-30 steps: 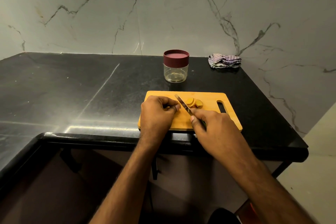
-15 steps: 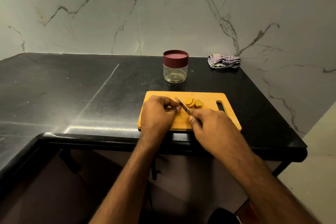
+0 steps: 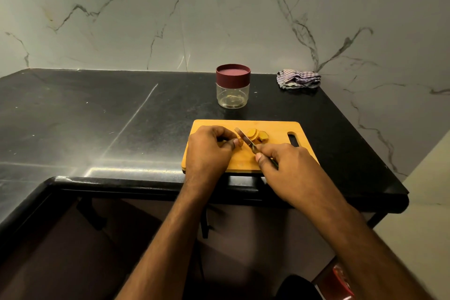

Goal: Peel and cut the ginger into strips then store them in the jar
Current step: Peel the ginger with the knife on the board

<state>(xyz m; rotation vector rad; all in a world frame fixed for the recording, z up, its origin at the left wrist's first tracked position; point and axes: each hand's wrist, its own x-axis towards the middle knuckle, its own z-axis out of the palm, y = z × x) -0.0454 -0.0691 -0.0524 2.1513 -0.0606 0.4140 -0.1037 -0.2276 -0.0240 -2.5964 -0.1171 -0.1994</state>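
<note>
On the wooden cutting board (image 3: 275, 130) my left hand (image 3: 209, 151) pinches a small ginger piece (image 3: 240, 142) with curled fingers. My right hand (image 3: 289, 165) grips a knife (image 3: 246, 140), its blade slanting up-left between that piece and several cut ginger slices (image 3: 257, 135) lying just right of the blade. Behind the board stands a clear jar (image 3: 233, 95) with its maroon lid (image 3: 233, 73) on.
A black stone counter (image 3: 97, 117) carries everything; its front edge runs just below the board. A crumpled striped cloth (image 3: 299, 78) lies at the back right by the marble wall. The counter ends a little right of the board.
The knife blade has shifted slightly in its slicing stroke beside the held ginger piece. Both hands stay in the same place on the board.
</note>
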